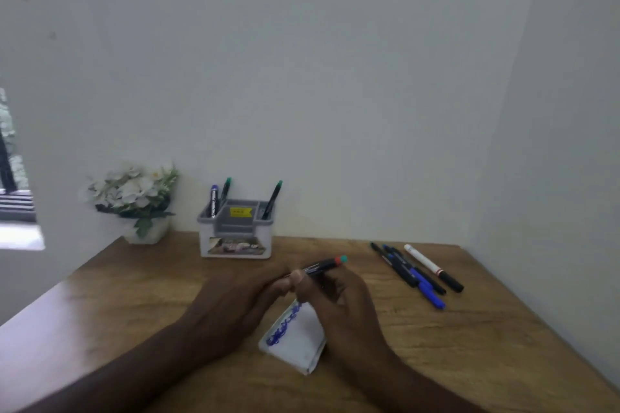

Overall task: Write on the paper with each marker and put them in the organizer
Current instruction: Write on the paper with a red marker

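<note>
Both hands meet over the wooden table, above a small white paper pad [297,342] with blue scribbles along its left edge. A dark marker [322,266] with a red band and a teal end lies nearly level between them. My left hand [241,298] pinches its left end with the fingertips. My right hand [339,298] grips its barrel. A grey and white organizer [235,235] stands at the back against the wall, with three markers upright in it. Several loose markers [416,273], blue, black and one white, lie on the table to the right.
A white pot of white flowers [134,201] stands at the back left beside the organizer. Walls close in the table [134,295] at the back and on the right. The table's left edge runs diagonally toward me.
</note>
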Motion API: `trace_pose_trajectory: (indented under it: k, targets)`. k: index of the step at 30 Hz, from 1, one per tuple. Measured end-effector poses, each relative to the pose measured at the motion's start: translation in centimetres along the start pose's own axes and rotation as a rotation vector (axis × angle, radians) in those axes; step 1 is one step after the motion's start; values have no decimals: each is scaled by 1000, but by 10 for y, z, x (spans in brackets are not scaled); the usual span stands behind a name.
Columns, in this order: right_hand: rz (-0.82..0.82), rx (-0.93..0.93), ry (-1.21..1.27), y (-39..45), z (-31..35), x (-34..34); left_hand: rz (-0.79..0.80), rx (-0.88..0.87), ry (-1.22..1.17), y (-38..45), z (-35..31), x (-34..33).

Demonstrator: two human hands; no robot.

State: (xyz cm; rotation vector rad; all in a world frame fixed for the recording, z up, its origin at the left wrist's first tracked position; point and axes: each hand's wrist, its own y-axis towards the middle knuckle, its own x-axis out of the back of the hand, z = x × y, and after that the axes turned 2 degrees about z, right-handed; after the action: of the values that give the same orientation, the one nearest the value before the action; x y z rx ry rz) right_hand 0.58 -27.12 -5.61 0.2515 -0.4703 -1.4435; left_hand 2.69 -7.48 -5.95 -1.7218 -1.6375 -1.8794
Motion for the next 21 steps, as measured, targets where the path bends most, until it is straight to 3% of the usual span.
trace_pose_trajectory:
  k: [3, 7, 11, 16, 21]
  targets:
    - [-5, -15, 8, 2, 8, 2, 21, 37, -45, -3, 5, -1]
    - [-165, -83, 174, 14, 21, 24, 78, 100, -70, -6, 18, 6]
    - [-13, -261, 282, 2, 23, 31, 277, 17, 46, -7, 21, 6]
    - [75, -367, 341, -1, 13, 23, 381, 24, 1, -4, 30, 4]
    - [258, -273, 70, -5, 6, 25, 435, -5, -3, -3, 33, 6]
